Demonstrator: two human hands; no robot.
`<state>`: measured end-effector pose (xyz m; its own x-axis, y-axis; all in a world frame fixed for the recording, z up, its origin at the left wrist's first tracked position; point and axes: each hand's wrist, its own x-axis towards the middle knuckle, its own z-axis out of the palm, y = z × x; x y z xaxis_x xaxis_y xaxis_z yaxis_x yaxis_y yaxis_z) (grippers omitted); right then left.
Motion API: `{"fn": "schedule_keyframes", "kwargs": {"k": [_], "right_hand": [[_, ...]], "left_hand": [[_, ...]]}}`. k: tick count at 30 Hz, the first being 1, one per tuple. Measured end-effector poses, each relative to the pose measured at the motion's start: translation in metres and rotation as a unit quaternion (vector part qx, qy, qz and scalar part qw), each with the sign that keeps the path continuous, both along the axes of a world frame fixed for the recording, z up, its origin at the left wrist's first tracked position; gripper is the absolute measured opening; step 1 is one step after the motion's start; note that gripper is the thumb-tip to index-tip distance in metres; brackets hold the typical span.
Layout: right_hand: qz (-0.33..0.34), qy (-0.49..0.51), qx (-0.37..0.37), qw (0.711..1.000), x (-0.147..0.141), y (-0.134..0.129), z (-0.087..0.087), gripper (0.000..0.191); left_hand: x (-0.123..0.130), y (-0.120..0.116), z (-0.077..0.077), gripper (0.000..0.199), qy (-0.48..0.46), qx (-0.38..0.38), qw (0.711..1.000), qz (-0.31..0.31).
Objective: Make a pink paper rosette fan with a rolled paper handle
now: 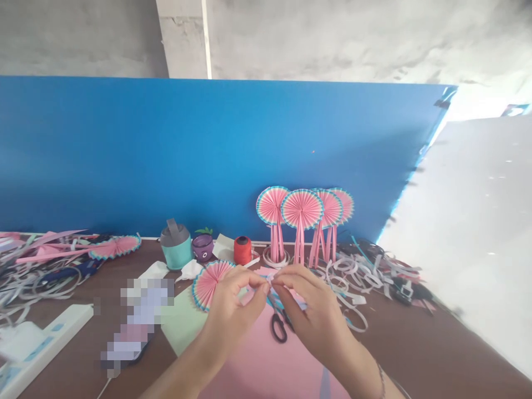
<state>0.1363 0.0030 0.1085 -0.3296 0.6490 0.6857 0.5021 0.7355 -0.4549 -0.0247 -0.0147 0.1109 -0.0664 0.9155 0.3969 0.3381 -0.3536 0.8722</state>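
My left hand (233, 302) and my right hand (311, 302) meet fingertip to fingertip above the table, thumb and forefinger of each pinched together. Whatever lies between the fingertips is too small and blurred to name. Just beneath them is a pair of scissors (279, 328) with dark handles, its blades partly hidden by my fingers. Pink sheets of paper (266, 360) lie under both hands, over a pale green sheet (178, 318). A round pleated pink paper fan (210, 282) with a blue and white edge rests beside my left hand, partly covered by it.
Several finished pink fans (302, 209) stand against the blue partition (208, 149). A red thread spool (243, 250), a purple cup (203, 247) and a teal container (176, 246) line the back. Paper strips (357, 271) heap at right; a power strip (50, 346) lies left.
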Motion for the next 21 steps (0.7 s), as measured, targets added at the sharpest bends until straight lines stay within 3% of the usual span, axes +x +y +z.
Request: {"fn": "schedule_keyframes", "kwargs": {"k": [10,21], "right_hand": [[0.042,0.027,-0.067,0.997,0.0014,-0.0047,0.0067,0.021],[0.071,0.02,-0.088,0.993,0.0058,-0.004,0.01,0.023]], "left_hand": [[0.0,-0.0041,-0.0081,0.014,0.117,0.123,0.985,0.04],[0.0013,-0.009,-0.007,0.013,0.128,0.143,0.981,0.041]]}}
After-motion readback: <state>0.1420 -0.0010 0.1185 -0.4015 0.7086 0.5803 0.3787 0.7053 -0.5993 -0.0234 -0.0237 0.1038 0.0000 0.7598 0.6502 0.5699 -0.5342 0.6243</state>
